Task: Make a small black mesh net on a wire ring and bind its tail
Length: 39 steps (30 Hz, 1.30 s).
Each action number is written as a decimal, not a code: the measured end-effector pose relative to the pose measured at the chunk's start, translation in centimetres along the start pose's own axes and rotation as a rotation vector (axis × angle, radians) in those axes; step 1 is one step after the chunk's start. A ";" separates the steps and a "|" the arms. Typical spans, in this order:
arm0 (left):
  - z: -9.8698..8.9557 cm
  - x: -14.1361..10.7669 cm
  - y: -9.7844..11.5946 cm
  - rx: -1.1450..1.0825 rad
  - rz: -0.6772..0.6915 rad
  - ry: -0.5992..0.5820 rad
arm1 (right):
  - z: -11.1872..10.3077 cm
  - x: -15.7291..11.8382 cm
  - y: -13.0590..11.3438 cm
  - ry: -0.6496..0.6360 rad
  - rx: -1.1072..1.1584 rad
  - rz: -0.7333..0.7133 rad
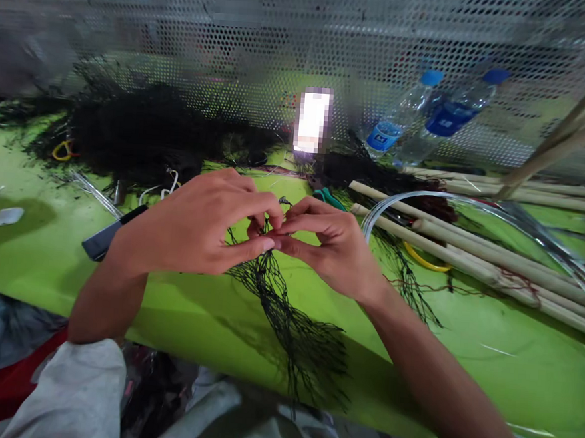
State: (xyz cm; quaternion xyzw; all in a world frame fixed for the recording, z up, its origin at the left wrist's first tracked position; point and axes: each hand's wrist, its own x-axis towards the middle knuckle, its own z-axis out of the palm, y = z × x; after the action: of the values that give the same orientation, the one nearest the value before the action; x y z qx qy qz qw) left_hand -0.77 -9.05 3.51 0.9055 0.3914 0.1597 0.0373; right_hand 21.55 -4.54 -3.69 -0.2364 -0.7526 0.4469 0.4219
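A bundle of black netting (290, 319) hangs from my fingertips, its loose strands spreading down over the table's front edge. My left hand (197, 222) pinches the gathered top of the netting between thumb and fingers. Right beside it, my right hand (325, 241) pinches the same spot, and the two thumbs touch. The exact strands between the fingers are partly hidden. Behind my right hand lies a tool with green handles (330, 196). A dark rectangular device (108, 236) rests by my left wrist.
The green table (175, 317) holds a heap of black netting (128, 127) at the back left. Wooden sticks (490, 259) and a coil of clear tubing or wire (454, 198) lie on the right. Two bottles (386, 132) and a glowing screen (313, 119) stand against the perforated metal panel (264, 50).
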 end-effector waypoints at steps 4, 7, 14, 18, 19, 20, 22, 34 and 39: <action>-0.3 -0.5 0.5 0.146 0.008 -0.041 | 0.1 -0.1 -0.3 0.030 0.015 0.106; -0.5 -0.9 0.6 0.160 -0.016 -0.092 | 0.7 -0.4 -0.7 0.040 0.193 0.195; -0.7 -1.5 -0.2 0.077 -0.033 -0.104 | 2.5 -1.1 -1.0 0.112 0.411 0.168; -0.8 -1.5 -0.7 -0.030 -0.060 -0.107 | 2.5 -1.5 -1.0 0.037 0.254 0.141; -0.8 -1.4 -0.9 -0.049 -0.066 -0.101 | 2.4 -1.5 -1.0 0.026 0.202 0.131; -0.9 -1.3 -1.0 -0.068 -0.068 -0.092 | 2.3 -1.6 -1.0 0.018 0.153 0.122; -0.9 -1.0 -1.2 -0.114 -0.059 -0.080 | 2.2 -1.5 -0.9 -0.008 0.071 0.104; -0.4 -0.2 -1.0 -0.198 -0.050 -0.060 | 2.6 -1.5 -0.6 -0.051 -0.164 0.011; -0.5 -0.3 -1.0 -0.162 -0.022 -0.067 | 2.2 -1.5 -1.1 -0.047 -0.108 0.015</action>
State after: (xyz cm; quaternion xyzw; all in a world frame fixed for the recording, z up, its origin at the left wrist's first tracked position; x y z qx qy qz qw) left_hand -1.84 -8.56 3.73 0.8999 0.3858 0.1602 0.1250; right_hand 20.53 -7.24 -3.87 -0.2539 -0.7836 0.4139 0.3876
